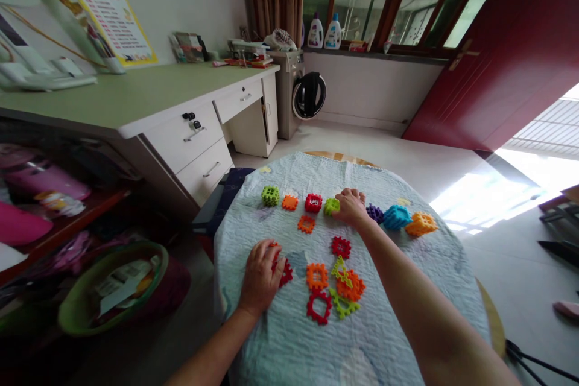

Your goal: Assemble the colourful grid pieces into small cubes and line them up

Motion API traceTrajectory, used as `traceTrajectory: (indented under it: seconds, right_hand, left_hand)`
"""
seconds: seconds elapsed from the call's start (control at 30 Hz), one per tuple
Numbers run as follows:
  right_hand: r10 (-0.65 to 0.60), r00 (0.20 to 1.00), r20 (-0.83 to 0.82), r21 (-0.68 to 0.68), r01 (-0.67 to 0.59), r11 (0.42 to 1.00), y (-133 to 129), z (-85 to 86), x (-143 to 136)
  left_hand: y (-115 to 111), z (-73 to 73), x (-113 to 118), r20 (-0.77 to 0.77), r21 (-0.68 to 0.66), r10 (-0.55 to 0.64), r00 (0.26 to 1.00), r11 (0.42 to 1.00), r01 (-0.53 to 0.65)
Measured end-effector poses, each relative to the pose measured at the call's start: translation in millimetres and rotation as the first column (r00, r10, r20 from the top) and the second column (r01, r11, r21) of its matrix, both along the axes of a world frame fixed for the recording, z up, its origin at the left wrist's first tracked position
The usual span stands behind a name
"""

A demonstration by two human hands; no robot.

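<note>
My right hand (350, 206) is at the row of toy tiles, its fingers curled down at a lime-green notched tile (332, 206) and partly covering it. My left hand (261, 274) rests on the cloth at the left, fingers bent over a red notched tile (286, 272); a bit of orange shows under the fingertips. The row also holds a green stack (270, 195), an orange tile (290, 202), a red stack (313, 202), a purple stack (374, 213), a blue stack (397, 216) and a yellow-orange stack (421, 224). Between my arms lie loose red, orange and lime pieces (317, 277).
A pale blue cloth (375, 344) covers the round table. A green-topped desk (172, 90) stands to the left, with a basket (156, 307) below. Beyond are a washing machine (287, 96) with its door ajar and a red door (488, 60).
</note>
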State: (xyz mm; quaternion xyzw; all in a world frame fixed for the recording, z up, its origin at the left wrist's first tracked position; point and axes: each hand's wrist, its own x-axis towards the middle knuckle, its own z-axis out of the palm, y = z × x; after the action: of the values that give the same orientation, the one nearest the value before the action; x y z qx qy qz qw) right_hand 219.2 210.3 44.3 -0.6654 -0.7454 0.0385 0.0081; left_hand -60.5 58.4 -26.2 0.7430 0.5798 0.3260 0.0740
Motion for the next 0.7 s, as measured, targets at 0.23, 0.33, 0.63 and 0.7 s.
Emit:
traceTrajectory:
  seconds: [0.23,0.33,0.63,0.7]
  right_hand:
    - [-0.018,0.977,-0.214,0.272,0.077,0.959,-37.2,2.3,11.6]
    - [0.010,0.938,-0.347,0.343,0.117,0.932,-74.4,-3.5,25.4]
    - [0.050,0.874,-0.484,0.110,0.003,0.994,-186.2,-35.7,17.6]
    - [0.017,0.895,-0.446,0.079,0.020,0.997,-193.7,-35.6,8.1]
  left_hand:
    - [-0.2,2.1,1.6,0.003,0.010,0.004,1.000,1.000,-0.004]
    - [0.3,2.2,1.7,-0.009,0.002,0.001,1.000,1.000,-0.001]
    - [2.1,3.3,2.2,-0.046,0.012,-0.021,0.999,1.000,0.021]
    - [1.9,3.8,2.5,-0.052,0.021,-0.019,0.998,1.000,0.020]
